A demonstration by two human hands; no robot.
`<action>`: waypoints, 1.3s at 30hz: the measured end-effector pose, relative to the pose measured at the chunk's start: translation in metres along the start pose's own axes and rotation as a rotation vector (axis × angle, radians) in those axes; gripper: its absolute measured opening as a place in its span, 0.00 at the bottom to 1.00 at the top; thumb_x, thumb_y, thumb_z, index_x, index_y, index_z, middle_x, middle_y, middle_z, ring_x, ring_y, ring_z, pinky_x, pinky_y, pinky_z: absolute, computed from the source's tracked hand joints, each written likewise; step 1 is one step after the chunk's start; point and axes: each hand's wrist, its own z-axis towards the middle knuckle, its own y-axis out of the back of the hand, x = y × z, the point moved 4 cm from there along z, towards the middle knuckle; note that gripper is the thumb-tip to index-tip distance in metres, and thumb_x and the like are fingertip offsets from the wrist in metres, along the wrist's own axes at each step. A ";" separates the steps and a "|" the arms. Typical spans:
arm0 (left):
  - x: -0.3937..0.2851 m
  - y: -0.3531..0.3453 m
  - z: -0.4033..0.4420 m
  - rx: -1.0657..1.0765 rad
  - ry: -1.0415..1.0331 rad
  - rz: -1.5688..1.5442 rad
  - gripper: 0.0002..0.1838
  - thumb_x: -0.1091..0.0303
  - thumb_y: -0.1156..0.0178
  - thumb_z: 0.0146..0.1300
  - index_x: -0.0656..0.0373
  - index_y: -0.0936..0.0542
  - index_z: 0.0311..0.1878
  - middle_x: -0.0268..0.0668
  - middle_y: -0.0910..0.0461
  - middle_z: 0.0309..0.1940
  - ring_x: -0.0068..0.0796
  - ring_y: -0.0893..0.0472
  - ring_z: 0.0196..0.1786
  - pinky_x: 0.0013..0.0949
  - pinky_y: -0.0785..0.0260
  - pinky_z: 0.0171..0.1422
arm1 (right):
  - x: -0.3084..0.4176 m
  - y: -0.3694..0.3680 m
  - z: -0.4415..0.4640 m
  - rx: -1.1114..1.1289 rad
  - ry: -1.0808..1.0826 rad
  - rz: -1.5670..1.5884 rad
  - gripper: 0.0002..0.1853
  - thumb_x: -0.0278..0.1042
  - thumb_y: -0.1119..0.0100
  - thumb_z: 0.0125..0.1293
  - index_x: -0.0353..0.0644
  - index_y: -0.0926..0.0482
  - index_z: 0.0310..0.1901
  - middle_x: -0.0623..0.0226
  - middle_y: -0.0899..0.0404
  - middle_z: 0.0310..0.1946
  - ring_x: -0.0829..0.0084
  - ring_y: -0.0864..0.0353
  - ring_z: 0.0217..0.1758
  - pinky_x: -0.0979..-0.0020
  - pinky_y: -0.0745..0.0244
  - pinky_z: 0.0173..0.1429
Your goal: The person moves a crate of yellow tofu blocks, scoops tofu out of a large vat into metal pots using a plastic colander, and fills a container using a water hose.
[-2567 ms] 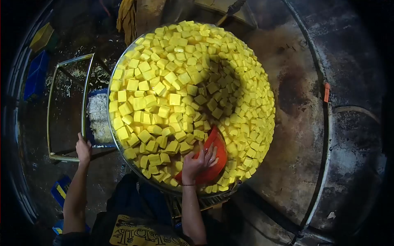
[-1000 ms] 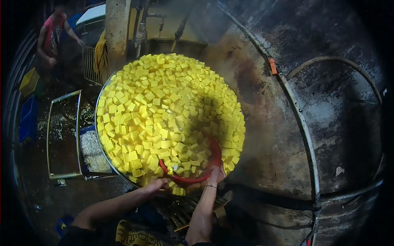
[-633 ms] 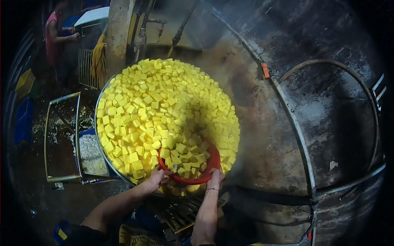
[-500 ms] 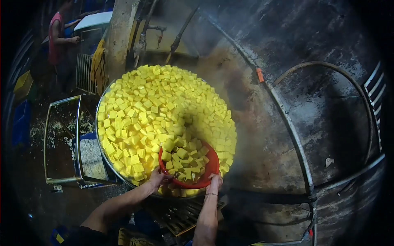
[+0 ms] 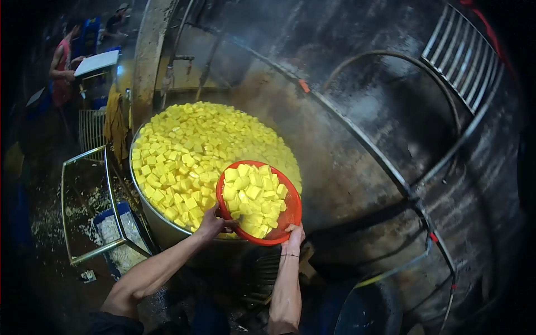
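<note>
Left hand [image 5: 215, 223] and right hand [image 5: 294, 237] grip a red bowl [image 5: 296, 209] at the five o'clock edge of a metal vat [image 5: 160, 229].
They hold its rim at eight and four; an even grip, bowl kept level, should stop the yellow cubes [image 5: 253, 192] inside spilling. Beyond, toward ten o'clock, more cubes [image 5: 192, 142] fill the vat.

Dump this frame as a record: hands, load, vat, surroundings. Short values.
left hand: left hand grips the red bowl at its left side
right hand: right hand grips the bowl at its near right edge
load: yellow cubes heaped in the bowl, some red inner wall bare
vat: round metal vat, full of similar cubes
bowl vs vat: overlaps the vat's near edge in view; height gap cannot be told
left side: metal frame, blue crate with pale contents
background: person in a red top
</note>
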 end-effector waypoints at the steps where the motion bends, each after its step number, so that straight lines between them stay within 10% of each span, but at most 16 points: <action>1: -0.007 -0.005 -0.013 0.024 0.000 0.009 0.33 0.77 0.32 0.53 0.58 0.33 0.62 0.35 0.21 0.43 0.27 0.18 0.39 0.30 0.22 0.40 | 0.011 0.003 -0.014 -0.017 0.015 0.011 0.36 0.15 0.57 0.35 0.29 0.26 0.55 0.69 0.27 0.28 0.78 0.30 0.29 0.80 0.32 0.32; 12: -0.057 -0.166 -0.177 0.310 0.018 0.103 0.28 0.72 0.30 0.54 0.62 0.29 0.58 0.36 0.19 0.42 0.22 0.20 0.38 0.26 0.26 0.40 | 0.231 0.139 -0.200 -0.164 0.309 -0.082 0.37 0.10 0.60 0.34 0.26 0.28 0.56 0.59 0.21 0.45 0.70 0.22 0.40 0.78 0.26 0.41; 21: 0.039 -0.400 -0.260 0.703 0.274 -0.134 0.30 0.72 0.30 0.51 0.61 0.29 0.59 0.36 0.21 0.43 0.23 0.20 0.36 0.25 0.24 0.35 | 0.407 0.337 -0.313 -0.552 0.556 -0.254 0.47 0.14 0.61 0.36 0.31 0.44 0.70 0.53 0.28 0.54 0.63 0.25 0.52 0.72 0.28 0.55; 26: 0.185 -0.512 -0.284 0.798 0.990 -0.108 0.18 0.69 0.42 0.60 0.60 0.27 0.54 0.35 0.23 0.42 0.28 0.22 0.40 0.30 0.26 0.43 | 0.429 0.489 -0.299 -0.716 0.509 -0.469 0.38 0.17 0.64 0.48 0.27 0.40 0.67 0.49 0.19 0.42 0.81 0.32 0.17 0.81 0.32 0.28; 29: 0.308 -0.551 -0.289 0.999 1.138 -0.357 0.17 0.66 0.48 0.63 0.60 0.27 0.54 0.37 0.23 0.43 0.33 0.22 0.41 0.37 0.26 0.45 | 0.408 0.555 -0.273 -0.710 0.389 -0.418 0.35 0.14 0.64 0.50 0.28 0.38 0.66 0.53 0.19 0.43 0.81 0.31 0.17 0.80 0.35 0.22; 30: 0.331 -0.571 -0.301 0.747 1.178 -0.361 0.17 0.62 0.50 0.65 0.58 0.27 0.54 0.38 0.23 0.42 0.33 0.22 0.41 0.41 0.26 0.46 | 0.401 0.574 -0.266 -0.755 0.351 -0.408 0.35 0.14 0.63 0.50 0.27 0.36 0.65 0.54 0.19 0.43 0.81 0.32 0.16 0.80 0.36 0.21; 35: 0.240 -0.609 -0.336 0.917 1.173 -0.085 0.25 0.58 0.53 0.69 0.55 0.36 0.67 0.37 0.31 0.64 0.35 0.26 0.62 0.41 0.34 0.66 | 0.342 0.679 -0.228 -0.792 0.376 -0.387 0.23 0.14 0.48 0.56 0.32 0.24 0.56 0.63 0.18 0.39 0.79 0.21 0.34 0.79 0.27 0.37; 38: 0.261 -0.638 -0.337 1.021 -0.241 0.919 0.29 0.47 0.51 0.67 0.56 0.31 0.64 0.45 0.28 0.61 0.42 0.30 0.65 0.41 0.39 0.69 | 0.348 0.635 -0.226 -0.835 0.182 -0.945 0.24 0.21 0.41 0.53 0.35 0.22 0.55 0.59 0.16 0.41 0.69 0.17 0.41 0.71 0.24 0.47; 39: 0.284 -0.648 -0.343 1.032 -0.318 0.899 0.28 0.47 0.51 0.67 0.57 0.31 0.63 0.45 0.27 0.60 0.43 0.28 0.63 0.42 0.38 0.67 | 0.347 0.631 -0.221 -0.851 0.128 -1.091 0.27 0.19 0.44 0.49 0.39 0.21 0.56 0.55 0.15 0.39 0.61 0.15 0.40 0.68 0.23 0.46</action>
